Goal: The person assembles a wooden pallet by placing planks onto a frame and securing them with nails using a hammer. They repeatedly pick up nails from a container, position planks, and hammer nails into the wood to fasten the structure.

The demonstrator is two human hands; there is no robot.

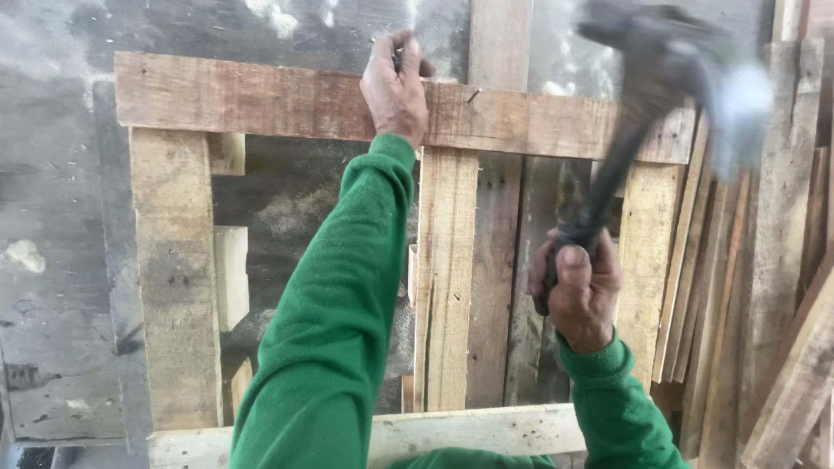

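A wooden frame of rough planks stands upright in front of me, its top rail [261, 100] running across. My left hand [395, 87], in a green sleeve, rests on the top rail and pinches a small nail at its upper edge. Another nail [473, 94] sticks out of the rail just to the right. My right hand [578, 291] grips the dark handle of a hammer [625, 148]; its head is raised at the upper right and blurred by motion. A middle upright plank [447, 278] runs down below my left hand.
Several loose planks [738, 287] lean at the right. A grey stained wall [52, 260] is behind the frame. A pale bottom rail [469, 430] lies across the lower edge. Small wood blocks [230, 274] show through the frame's left opening.
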